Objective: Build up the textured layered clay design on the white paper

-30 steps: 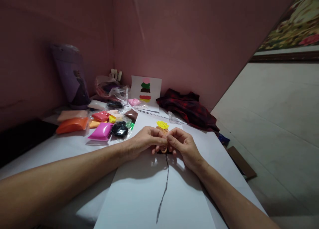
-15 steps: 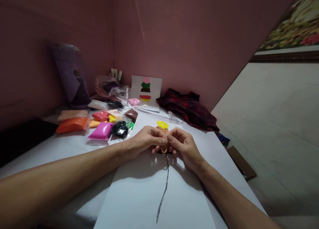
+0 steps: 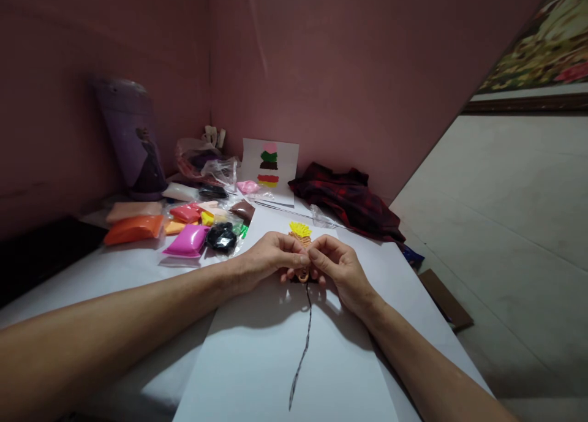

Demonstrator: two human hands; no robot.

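My left hand [image 3: 271,259] and my right hand [image 3: 337,264] meet above a white sheet [image 3: 294,361], thumbs and forefingers pinched tip to tip. Between them a small loop of tan modelling clay [image 3: 304,277] shows below the fingertips; the pinched part is mostly hidden. Just beyond the fingers lies a clay picture on the sheet, with a yellow fringed clay piece [image 3: 300,229] on top and tan ridged strands [image 3: 303,241] under it. A dark patch partly shows beneath my fingers. From there a dark wavy line [image 3: 301,361] runs down the paper toward me.
Several clay packets lie at the left, among them orange [image 3: 134,230], magenta [image 3: 186,242] and black [image 3: 222,238]. Behind stand a purple bin [image 3: 131,140] and a card with coloured bands [image 3: 287,165]. A dark red plaid cloth [image 3: 346,195] lies at the back right.
Almost nothing differs. Both hands stay pinched in the same place, and the view has shifted very slightly.
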